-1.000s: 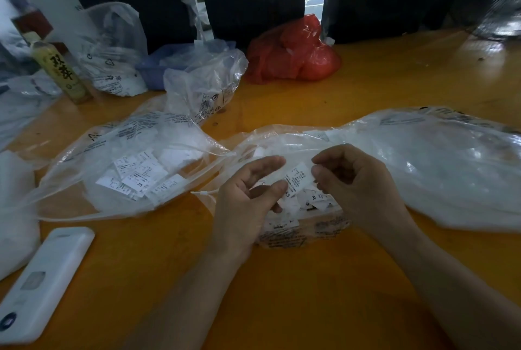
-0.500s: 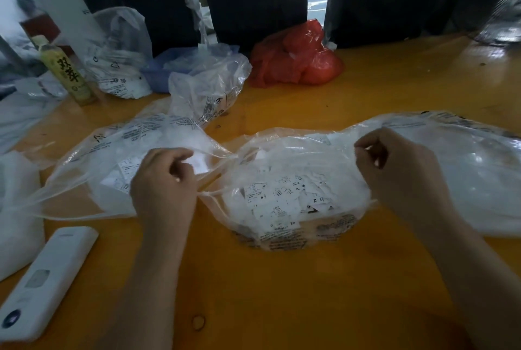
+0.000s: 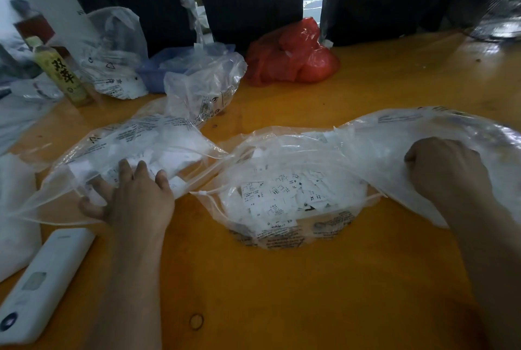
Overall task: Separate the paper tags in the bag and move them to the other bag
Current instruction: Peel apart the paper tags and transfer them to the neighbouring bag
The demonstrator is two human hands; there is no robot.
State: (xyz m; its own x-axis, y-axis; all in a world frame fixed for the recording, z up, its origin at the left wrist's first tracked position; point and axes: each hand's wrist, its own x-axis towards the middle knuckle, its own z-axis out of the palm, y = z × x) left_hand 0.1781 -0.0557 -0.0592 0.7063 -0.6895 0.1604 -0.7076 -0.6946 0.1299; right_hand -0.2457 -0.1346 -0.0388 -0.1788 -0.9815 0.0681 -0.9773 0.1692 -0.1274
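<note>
Two hands work at two clear bags. The left hand (image 3: pixel 138 197) lies with its fingers straight and spread, reaching into the mouth of the left bag (image 3: pixel 135 149), fingertips among the paper tags (image 3: pixel 158 163) inside. The right hand (image 3: pixel 445 172) is curled into a closed grip on the plastic of the right bag (image 3: pixel 366 152), bunching it. Between the hands, more tags (image 3: pixel 284 194) printed with sizes lie heaped in the right bag's near end. Near the left forearm a white remote (image 3: pixel 42 284) rests on the orange worktop (image 3: pixel 282 293). Beyond the hands sit a red bag (image 3: pixel 293 56) and a bottle (image 3: pixel 62 70).
</note>
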